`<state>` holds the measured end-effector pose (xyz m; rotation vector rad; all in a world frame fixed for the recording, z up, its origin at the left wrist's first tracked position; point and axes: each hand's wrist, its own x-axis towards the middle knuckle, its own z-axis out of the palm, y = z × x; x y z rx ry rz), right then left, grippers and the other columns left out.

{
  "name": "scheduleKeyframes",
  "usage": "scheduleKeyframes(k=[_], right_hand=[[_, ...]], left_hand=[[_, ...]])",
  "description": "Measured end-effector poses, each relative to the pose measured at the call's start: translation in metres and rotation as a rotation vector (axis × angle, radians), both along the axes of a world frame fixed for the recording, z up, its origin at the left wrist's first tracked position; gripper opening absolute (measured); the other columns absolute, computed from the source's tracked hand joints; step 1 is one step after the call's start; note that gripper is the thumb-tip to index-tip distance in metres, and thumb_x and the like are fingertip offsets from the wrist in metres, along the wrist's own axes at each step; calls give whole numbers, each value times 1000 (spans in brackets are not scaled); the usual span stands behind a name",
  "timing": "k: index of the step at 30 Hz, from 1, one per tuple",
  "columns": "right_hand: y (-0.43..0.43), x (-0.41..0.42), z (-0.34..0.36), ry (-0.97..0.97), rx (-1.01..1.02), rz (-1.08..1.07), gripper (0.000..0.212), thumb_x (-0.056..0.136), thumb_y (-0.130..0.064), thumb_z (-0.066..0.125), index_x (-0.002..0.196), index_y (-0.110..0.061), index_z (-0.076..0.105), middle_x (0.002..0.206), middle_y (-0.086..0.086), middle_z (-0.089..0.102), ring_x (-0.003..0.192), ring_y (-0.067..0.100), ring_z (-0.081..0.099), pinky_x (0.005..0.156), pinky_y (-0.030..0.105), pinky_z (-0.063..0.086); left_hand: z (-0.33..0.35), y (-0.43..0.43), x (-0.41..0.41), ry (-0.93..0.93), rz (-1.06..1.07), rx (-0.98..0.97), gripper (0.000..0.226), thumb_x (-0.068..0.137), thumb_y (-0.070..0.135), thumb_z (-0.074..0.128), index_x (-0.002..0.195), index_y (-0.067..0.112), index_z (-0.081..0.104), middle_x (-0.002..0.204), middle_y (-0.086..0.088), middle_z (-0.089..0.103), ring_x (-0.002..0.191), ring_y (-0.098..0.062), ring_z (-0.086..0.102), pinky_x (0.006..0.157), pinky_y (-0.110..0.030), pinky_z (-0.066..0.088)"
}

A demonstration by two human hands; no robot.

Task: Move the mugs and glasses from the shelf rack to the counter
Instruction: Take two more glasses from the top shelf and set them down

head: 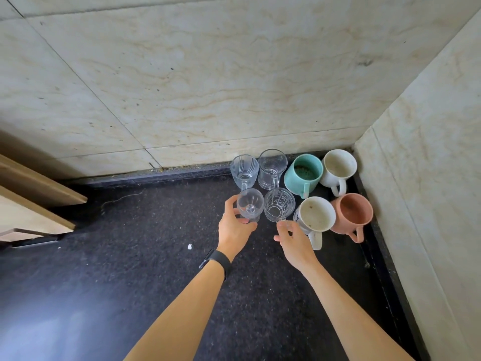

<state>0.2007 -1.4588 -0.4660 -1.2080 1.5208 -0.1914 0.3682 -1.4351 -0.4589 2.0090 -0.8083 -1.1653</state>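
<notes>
Several glasses and mugs stand in the far right corner of the black counter (130, 269). My left hand (234, 230) is wrapped around a small clear glass (250, 204) in the front row. Beside it stands a patterned glass (279, 204); the fingertips of my right hand (295, 242) touch its near side with fingers spread, not closed round it. Behind are a ribbed glass (244, 169) and a plain glass (272, 166). To the right sit a teal mug (303, 175), a white mug (338, 168), another white mug (316, 216) and a pink mug (352, 212).
Marble-tiled walls (208, 87) close the counter at the back and on the right (429, 152). A wooden shelf edge (39, 188) juts in at the left. A small white speck (189, 246) lies on the counter. A black band is on my left wrist (216, 260).
</notes>
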Motion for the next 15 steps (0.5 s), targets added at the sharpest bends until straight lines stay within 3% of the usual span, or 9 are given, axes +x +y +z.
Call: scheduleKeyframes(k=[2,7,10,15], right_hand=[[4,1,10,48,2,14,45,103,-45,45,140,-19,46,138,1,59,122,18,60,100,32,41],[26,-6,36,90,-71,-22,44,101,-32,55,141,-16,47,145,2,53,125,19,58,102,34,45],[44,-13,63,110,-157,-9,38,102,-27,54,139,-17,52,142,-1,55,124,17,59,98,28,45],[56,-13,122,85,-459,217,21,101,-23,55,116,-26,69,116,-14,68,110,6,63,92,19,47]], left_hand=[[4,5,4,11,1,35,71,78,6,78,125,42,40,115,4,65,89,-10,70,69,-21,53],[19,30,22,-45,-117,119,69,81,11,79,138,28,45,127,0,59,109,-17,61,64,-15,46],[34,47,33,-123,-227,154,59,83,18,78,135,25,52,134,-2,57,111,-16,54,81,-23,45],[79,67,49,-360,-388,178,45,89,39,66,133,30,57,140,-6,54,126,-27,52,101,-40,49]])
